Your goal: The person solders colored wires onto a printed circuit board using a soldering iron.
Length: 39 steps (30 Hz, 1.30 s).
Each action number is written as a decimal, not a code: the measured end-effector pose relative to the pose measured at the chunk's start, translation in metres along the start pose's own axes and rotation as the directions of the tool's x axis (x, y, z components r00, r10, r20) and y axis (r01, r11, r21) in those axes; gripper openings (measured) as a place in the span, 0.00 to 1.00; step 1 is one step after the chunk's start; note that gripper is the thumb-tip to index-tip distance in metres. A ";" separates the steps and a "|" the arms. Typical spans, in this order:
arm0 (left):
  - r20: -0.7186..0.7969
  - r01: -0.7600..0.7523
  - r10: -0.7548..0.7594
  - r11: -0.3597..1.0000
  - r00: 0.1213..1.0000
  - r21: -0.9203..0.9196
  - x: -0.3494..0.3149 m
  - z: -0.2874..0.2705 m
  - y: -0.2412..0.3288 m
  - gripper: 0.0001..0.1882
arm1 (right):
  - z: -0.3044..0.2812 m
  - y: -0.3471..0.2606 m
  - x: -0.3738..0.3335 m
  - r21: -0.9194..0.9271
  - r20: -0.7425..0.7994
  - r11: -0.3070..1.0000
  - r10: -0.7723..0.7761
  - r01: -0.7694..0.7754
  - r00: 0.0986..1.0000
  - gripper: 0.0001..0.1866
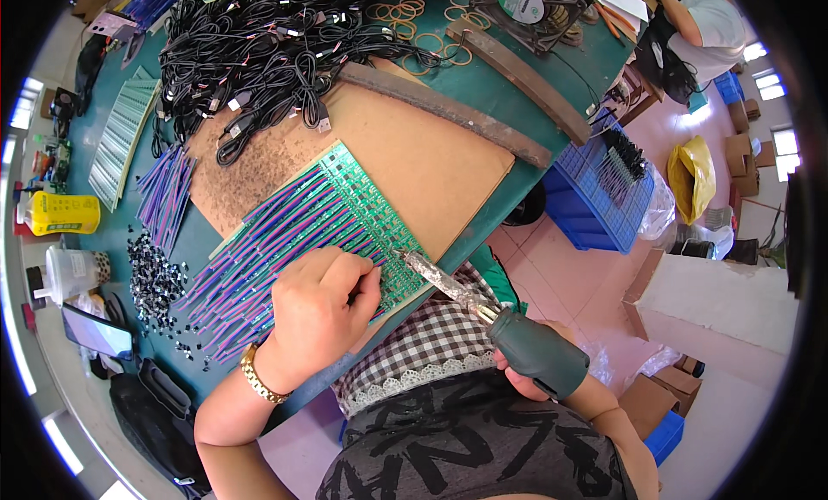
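A soldering iron [539, 355] with a dark green handle is gripped in my right hand [516, 381]. Its metal tip reaches left to the row of small pads on a green circuit board panel [366, 198]. Many blue, pink and purple wire strands [250, 280] fan out leftward from the panel. My left hand [317, 306], with a gold watch [255, 375] on its wrist, rests over these wires close to the tip. Its fingers are curled in a pinch; whatever is between them is hidden.
Coiled black cables [250, 60] pile up at the back beside a fan [526, 13]. Two long bars [448, 112] lie across cardboard [397, 146]. At left are loose wires [164, 190], small black parts [153, 280] and a yellow bottle [65, 213]. A blue crate [586, 207] stands right.
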<state>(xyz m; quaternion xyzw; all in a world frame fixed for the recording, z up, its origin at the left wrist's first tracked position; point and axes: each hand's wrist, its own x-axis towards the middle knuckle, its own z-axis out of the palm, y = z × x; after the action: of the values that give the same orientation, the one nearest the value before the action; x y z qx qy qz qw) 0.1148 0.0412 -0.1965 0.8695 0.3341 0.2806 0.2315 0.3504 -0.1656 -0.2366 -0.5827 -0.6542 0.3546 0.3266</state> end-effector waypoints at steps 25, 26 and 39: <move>0.004 -0.044 0.044 0.996 0.999 0.078 0.000 0.000 0.000 0.08 | -0.021 -0.033 0.021 -0.071 0.067 0.990 0.129 -0.125 0.989 0.07; 0.005 -0.046 0.046 0.995 0.999 0.084 0.000 0.000 0.001 0.08 | -0.022 -0.035 0.025 -0.071 0.068 0.991 0.123 -0.118 0.990 0.07; 0.011 -0.043 0.043 0.994 0.999 0.098 -0.001 0.002 0.002 0.08 | -0.013 -0.016 0.014 0.211 0.131 0.953 0.192 -0.217 0.973 0.15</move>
<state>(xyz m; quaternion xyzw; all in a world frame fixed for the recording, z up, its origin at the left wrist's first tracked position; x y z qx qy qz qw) 0.1162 0.0392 -0.1970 0.8881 0.3276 0.2649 0.1839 0.3512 -0.1518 -0.2156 -0.5867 -0.5630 0.4892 0.3154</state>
